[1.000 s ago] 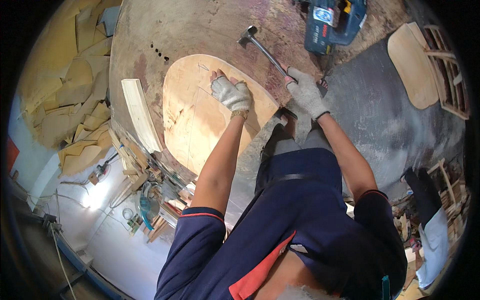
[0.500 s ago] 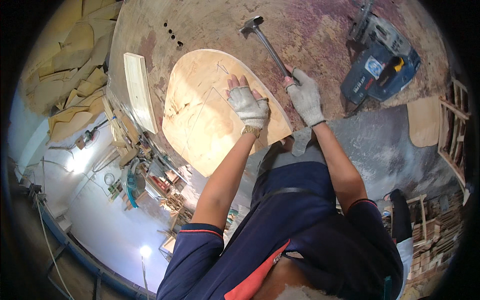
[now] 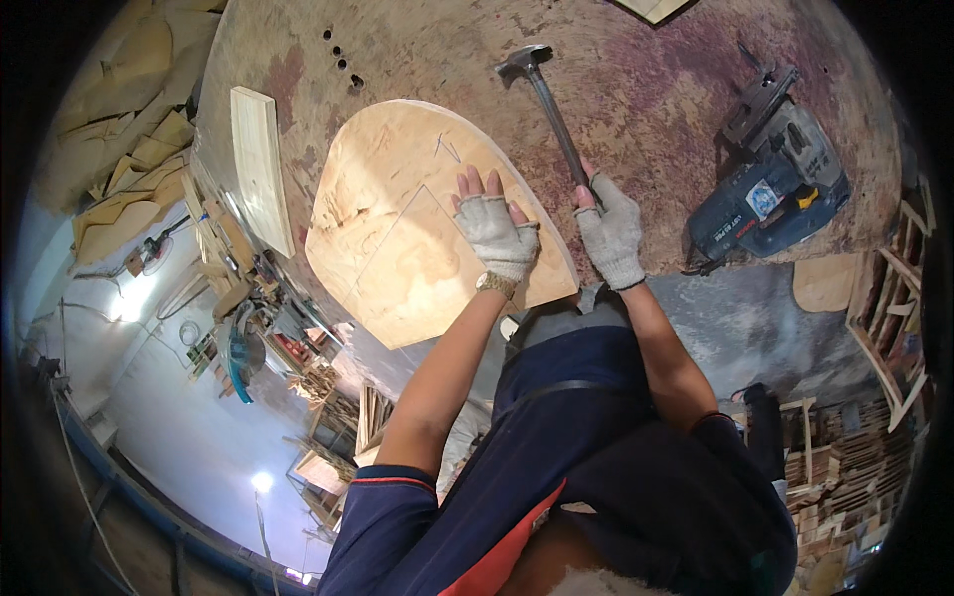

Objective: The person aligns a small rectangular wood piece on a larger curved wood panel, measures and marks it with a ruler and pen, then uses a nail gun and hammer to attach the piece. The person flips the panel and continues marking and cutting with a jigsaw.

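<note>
Under my left hand [image 3: 497, 230] lies a curved plywood panel [image 3: 383, 223] with pencil lines on its face. That hand, in a fingerless white knit glove, rests on the panel with its fingers stretched out flat. My right hand [image 3: 610, 236], gloved the same way, is wrapped round the handle of a claw hammer [image 3: 549, 104]. The hammer's metal head points away from me, over the worktable [image 3: 427, 55] beyond the panel's right edge. My palm hides the handle's near end.
A blue jigsaw [image 3: 770, 184] lies on the table at the right. Left of the panel is a narrow pale board [image 3: 260, 169]. Plywood offcuts [image 3: 139, 60] are heaped at the far left, and stacked wood strips [image 3: 865, 477] fill the lower right.
The whole view has shifted slightly, and a corner of another board now shows at the top edge. Left hand stays flat on the panel; right hand keeps hold of the hammer.
</note>
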`<state>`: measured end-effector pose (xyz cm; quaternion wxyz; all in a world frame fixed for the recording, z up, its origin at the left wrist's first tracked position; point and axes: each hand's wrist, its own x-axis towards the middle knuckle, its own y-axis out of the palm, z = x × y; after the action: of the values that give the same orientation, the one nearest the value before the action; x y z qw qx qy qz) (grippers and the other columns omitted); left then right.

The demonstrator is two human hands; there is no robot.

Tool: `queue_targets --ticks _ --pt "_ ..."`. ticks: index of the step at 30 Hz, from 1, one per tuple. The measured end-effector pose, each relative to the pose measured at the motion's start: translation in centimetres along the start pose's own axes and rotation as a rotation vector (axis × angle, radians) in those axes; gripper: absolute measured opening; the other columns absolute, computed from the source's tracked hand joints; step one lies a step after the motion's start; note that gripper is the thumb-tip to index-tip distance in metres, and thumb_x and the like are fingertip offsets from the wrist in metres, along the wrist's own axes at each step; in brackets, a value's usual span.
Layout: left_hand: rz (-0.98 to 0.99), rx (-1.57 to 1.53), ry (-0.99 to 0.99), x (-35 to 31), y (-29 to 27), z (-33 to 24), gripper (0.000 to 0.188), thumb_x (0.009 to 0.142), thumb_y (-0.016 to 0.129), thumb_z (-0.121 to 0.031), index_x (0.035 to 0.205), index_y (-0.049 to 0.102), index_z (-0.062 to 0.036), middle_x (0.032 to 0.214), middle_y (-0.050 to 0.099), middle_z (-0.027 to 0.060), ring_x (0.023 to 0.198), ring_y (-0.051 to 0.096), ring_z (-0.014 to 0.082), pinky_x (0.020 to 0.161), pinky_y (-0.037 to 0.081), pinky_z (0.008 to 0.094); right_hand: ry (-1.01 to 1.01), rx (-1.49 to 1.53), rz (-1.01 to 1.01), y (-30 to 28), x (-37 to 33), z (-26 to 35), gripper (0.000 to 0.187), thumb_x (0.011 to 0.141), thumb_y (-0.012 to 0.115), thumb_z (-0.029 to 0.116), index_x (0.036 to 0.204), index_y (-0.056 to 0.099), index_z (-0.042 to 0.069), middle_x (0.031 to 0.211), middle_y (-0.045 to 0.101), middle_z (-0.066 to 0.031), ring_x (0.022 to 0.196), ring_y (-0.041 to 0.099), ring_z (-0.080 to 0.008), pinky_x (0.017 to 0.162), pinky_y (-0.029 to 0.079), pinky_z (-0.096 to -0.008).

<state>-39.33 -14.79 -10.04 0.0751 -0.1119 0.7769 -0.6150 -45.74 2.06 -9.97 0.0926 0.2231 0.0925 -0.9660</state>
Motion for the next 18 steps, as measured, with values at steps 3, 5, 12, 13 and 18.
queue_targets --ticks 3,5,12,13,18 --pt "0.000 0.013 -0.012 0.0 -0.2 -0.1 0.059 0.086 0.053 -0.014 0.143 0.051 0.0006 0.157 0.037 0.0285 0.148 0.031 0.0455 0.122 0.017 0.0602 -0.002 -0.069 0.008 0.0 0.1 0.2 0.040 0.099 0.060 0.022 0.135 0.062 0.006 0.083 0.065 -0.0250 0.071 0.064 -0.0361 0.068 0.052 -0.0406" --pt "0.000 0.005 -0.017 0.0 -0.2 -0.1 0.059 0.085 0.054 -0.014 0.142 0.051 0.0008 0.156 0.038 0.0284 0.148 0.031 0.0456 0.122 0.017 0.0600 -0.009 -0.119 0.019 0.0 0.2 0.0 0.040 0.098 0.060 0.021 0.136 0.062 0.006 0.083 0.065 -0.0249 0.071 0.064 -0.0370 0.068 0.052 -0.0406" --pt "-0.033 -0.019 -0.018 -0.2 0.1 0.1 0.060 0.084 0.057 -0.015 0.141 0.052 0.0011 0.157 0.037 0.0276 0.149 0.031 0.0449 0.122 0.015 0.0597 0.039 0.121 0.125 1.8 5.8 1.0 0.040 0.094 0.064 0.023 0.129 0.066 0.004 0.085 0.071 -0.0190 0.077 0.068 -0.0374 0.073 0.054 -0.0401" --pt "-0.038 -0.021 -0.016 -0.2 0.2 0.2 0.060 0.084 0.057 -0.017 0.142 0.052 0.0009 0.157 0.037 0.0269 0.149 0.030 0.0442 0.123 0.015 0.0597 -0.057 0.065 0.065 2.0 7.4 1.7 0.040 0.093 0.066 0.024 0.129 0.066 0.005 0.090 0.072 -0.0183 0.081 0.069 -0.0370 0.076 0.054 -0.0396" --pt "-0.086 0.005 -0.002 -0.1 0.8 0.3 0.059 0.084 0.058 -0.020 0.140 0.054 -0.0018 0.157 0.038 0.0250 0.149 0.031 0.0430 0.123 0.015 0.0589 -0.633 -0.369 -0.289 0.4 8.5 5.3 0.041 0.089 0.070 0.022 0.128 0.067 0.009 0.113 0.070 -0.0176 0.103 0.068 -0.0366 0.092 0.054 -0.0403"
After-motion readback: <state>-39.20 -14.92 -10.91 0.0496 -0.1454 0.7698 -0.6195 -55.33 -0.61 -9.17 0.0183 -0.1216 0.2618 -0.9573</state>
